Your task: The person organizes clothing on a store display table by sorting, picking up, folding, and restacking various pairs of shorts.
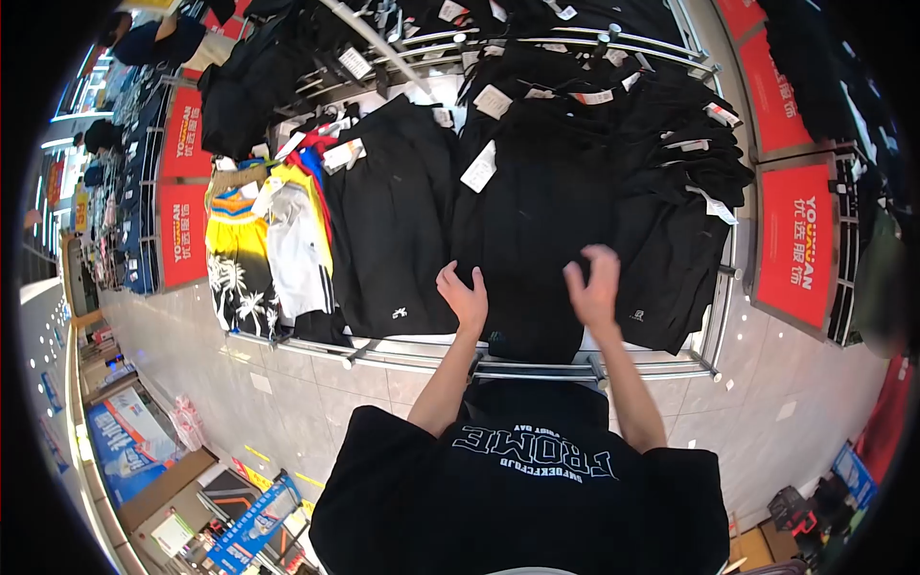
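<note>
A pair of black shorts (537,211) lies spread out in front of me on a metal-railed display table, with white tags near its top. My left hand (465,297) is over its left edge, thumb and fingers apart, holding nothing. Over its right side is my right hand (596,286), slightly blurred, fingers bent and thumb apart, with nothing visible in it. Whether either hand touches the cloth I cannot tell. To the left lies another black garment (398,220) with a small white logo. More black garments (676,259) overlap at the right.
Yellow-and-black patterned shorts (240,254) and white shorts (295,249) lie at the table's left end. A metal rail (537,372) runs along the near edge. Red signs (797,244) stand on racks at both sides. A person (158,43) is at the upper left.
</note>
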Motion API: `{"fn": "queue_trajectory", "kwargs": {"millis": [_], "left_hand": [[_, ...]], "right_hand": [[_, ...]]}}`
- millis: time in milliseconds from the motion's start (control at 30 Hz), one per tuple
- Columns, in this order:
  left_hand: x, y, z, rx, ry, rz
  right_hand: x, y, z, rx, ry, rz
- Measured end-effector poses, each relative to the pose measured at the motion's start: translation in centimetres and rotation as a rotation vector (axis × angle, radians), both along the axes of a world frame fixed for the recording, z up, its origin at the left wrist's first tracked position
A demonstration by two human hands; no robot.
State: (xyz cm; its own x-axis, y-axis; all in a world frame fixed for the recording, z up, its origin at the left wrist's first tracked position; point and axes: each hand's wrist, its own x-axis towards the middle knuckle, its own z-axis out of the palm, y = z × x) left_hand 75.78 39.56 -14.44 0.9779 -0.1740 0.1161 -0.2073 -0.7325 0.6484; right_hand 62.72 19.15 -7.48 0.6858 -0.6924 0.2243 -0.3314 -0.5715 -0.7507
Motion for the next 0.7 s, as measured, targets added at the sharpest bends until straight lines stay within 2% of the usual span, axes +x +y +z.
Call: {"fn": "queue_trajectory", "kwargs": {"millis": [67,133,167,200,267,333,367,400,467,533,600,667,700], "left_hand": [[0.4,1.2,-0.3,0.075,-0.080,0.050],[2.0,1.6,0.1,-0.071,0.301,0.012],[2.6,1.4,0.7,-0.042,0.336,-0.039],[2.7,1.5,-0.9,0.016,0.190,-0.136],[1.7,0.3,1.3,0.239,0.248,-0.157],[-0.1,-0.1,2.1,0.253,0.377,0.017],[-0.8,0.5,0.6,0.262,0.425,0.084],[-1.0,1.2,0.8,0.257,0.429,0.086],[-1.6,2.3,1.2,0.287,0.798,0.190],[-2.4,3.9,-0.9,0.313,0.761,0.186],[-1.9,5.1,-1.6,0.006,0.831,-0.189],[-2.1,4.5,-1.0,-0.202,0.759,-0.401],[-1.9,4.1,-0.7,-0.265,0.720,-0.526]], "right_hand": [[-1.7,6.1,-2.2,0.134,0.158,0.167],[-2.7,10.5,-2.5,0.192,0.232,0.239],[-3.0,11.9,-2.5,0.213,0.247,0.264],[-3.2,13.0,-2.4,0.233,0.264,0.289],[-3.1,14.1,-2.4,0.224,0.288,0.311],[-2.6,14.5,-2.7,0.199,0.333,0.329],[-2.2,14.5,-3.0,0.175,0.353,0.333],[-1.9,14.5,-3.8,0.208,0.360,0.339],[-1.0,14.3,-4.0,0.273,0.497,0.329],[-0.2,14.2,-5.4,0.334,0.529,0.342],[-0.1,15.0,-5.8,0.397,0.565,0.354],[0.5,16.1,-5.4,0.222,0.574,0.340],[0.3,17.0,-6.9,0.085,0.395,0.263]]}}
